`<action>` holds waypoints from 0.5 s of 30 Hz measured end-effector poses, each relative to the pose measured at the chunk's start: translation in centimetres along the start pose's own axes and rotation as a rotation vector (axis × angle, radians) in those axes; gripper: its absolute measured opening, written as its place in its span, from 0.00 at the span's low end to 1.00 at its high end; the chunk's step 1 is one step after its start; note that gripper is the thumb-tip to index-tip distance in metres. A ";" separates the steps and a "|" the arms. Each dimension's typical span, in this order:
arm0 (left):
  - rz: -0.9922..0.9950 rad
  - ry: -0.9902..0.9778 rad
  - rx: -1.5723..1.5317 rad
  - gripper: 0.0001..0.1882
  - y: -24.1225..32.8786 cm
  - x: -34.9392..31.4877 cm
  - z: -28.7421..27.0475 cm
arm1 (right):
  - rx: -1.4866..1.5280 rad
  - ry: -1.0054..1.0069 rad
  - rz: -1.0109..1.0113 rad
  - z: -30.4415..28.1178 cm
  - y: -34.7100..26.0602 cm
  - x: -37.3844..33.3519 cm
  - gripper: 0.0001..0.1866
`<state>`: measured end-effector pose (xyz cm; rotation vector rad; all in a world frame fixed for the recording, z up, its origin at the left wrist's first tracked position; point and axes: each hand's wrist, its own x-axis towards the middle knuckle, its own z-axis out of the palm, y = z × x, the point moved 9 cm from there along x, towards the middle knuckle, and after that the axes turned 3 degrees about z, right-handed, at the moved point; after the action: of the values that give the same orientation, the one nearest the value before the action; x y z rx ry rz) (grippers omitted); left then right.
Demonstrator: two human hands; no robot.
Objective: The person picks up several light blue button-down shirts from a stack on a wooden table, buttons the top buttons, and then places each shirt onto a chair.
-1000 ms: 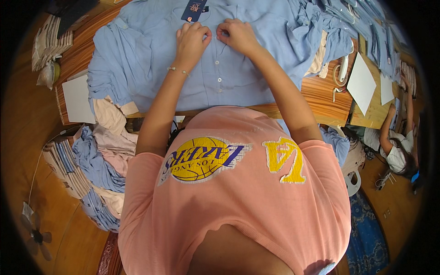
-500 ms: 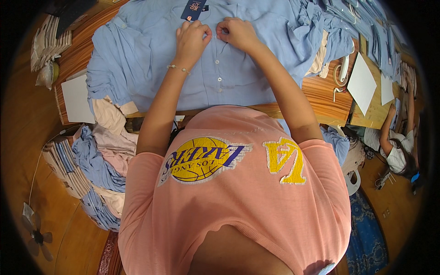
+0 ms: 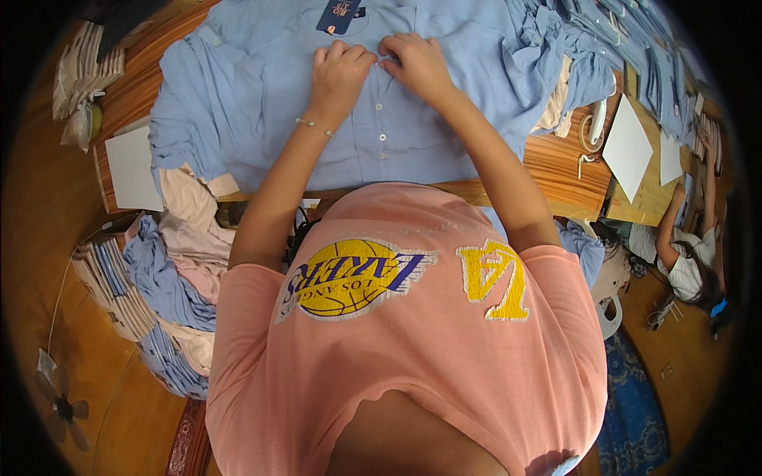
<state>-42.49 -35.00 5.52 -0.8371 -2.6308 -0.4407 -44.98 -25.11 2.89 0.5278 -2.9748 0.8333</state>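
A light blue buttoned shirt [image 3: 262,103] lies spread front side up on the table, its collar at the far side. A dark blue hang tag [image 3: 337,16] rests by the neckline. Pinched closed, my left hand [image 3: 340,79] grips the shirt's front edge a little below the tag. Close beside it, my right hand [image 3: 418,67] has thumb and finger pinched on the same front edge. Their fingertips almost meet, and whatever small part lies between them is hidden. White buttons [image 3: 381,137] run down the front below my hands.
White sheets [image 3: 131,168] lie at the table's left end, and a white card [image 3: 627,151] at the right near a tape roll [image 3: 589,131]. Folded blue garments [image 3: 659,75] fill the far right. Clothes [image 3: 171,270] are heaped at left. A co-worker [image 3: 690,254] sits at right.
Both hands have shifted slightly nearer to me and to the right, and their fingertips have come closer together at the shirt's front edge. The hang tag has tilted a little.
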 end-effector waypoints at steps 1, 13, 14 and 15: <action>0.018 -0.016 -0.022 0.06 0.0 -0.1 0.3 | 0.005 0.047 -0.022 -0.4 -0.2 -0.4 0.09; 0.257 -0.300 -0.163 0.07 -0.4 1.9 1.7 | -0.066 -0.288 -0.294 3.6 -7.5 -11.5 0.41; 0.256 -0.306 -0.188 0.07 -0.4 2.1 1.8 | -0.082 -0.305 -0.298 3.6 -7.4 -11.5 0.42; 0.213 -0.312 -0.231 0.06 -0.6 2.3 2.0 | -0.094 -0.306 -0.301 3.7 -7.4 -11.5 0.42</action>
<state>-45.05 -33.56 4.53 -1.3433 -2.7587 -0.6059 -31.42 -29.22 2.34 1.1573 -3.0551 0.6323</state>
